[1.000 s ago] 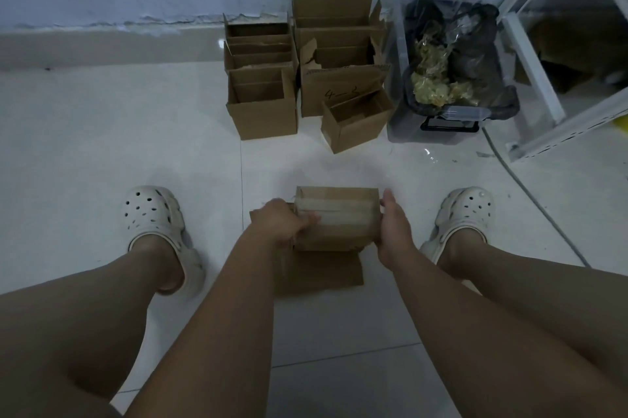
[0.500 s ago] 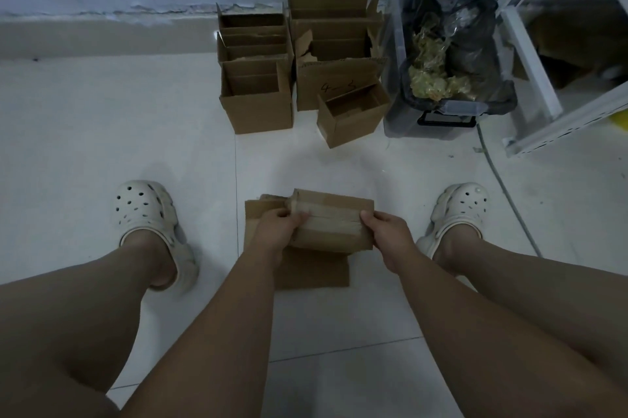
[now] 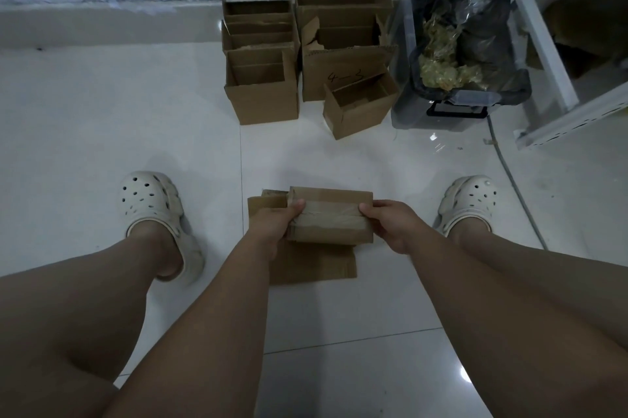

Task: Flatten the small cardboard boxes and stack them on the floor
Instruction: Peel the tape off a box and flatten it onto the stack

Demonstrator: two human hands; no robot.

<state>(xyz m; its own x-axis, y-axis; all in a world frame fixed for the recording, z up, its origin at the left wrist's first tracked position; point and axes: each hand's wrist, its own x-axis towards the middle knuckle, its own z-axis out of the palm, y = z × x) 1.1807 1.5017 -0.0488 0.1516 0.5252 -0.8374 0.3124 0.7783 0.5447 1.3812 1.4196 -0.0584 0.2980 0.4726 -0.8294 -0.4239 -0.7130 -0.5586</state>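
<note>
Small cardboard box (image 3: pixel 331 217): brown, with clear tape along its top face, held level over the far half of the flattened cardboard pile (image 3: pixel 316 264); I cannot tell whether it touches the pile.
Left hand (image 3: pixel 272 223): grips the box's left end, with the thumb laid on the tape and the fingers hidden underneath.
Right hand (image 3: pixel 390 225): clasps the box's right end, fingers curled round the edge.
Flattened cardboard pile: lies flat on the white tiled floor (image 3: pixel 102 132), between the person's legs.
Open boxes (image 3: pixel 261 91): a cluster standing upright with their tops open, beyond the pile and against the wall (one larger box has handwriting on its front).
Bin (image 3: pixel 441 115): grey, beyond the pile and to its right, just beside the open boxes; it is lined with a black bag holding crumpled clear wrapping.
Clogs (image 3: pixel 149 200): white, one on each side of the pile, both well apart from it.
White rack (image 3: pixel 550 53): beyond the pile, further right than the bin.
</note>
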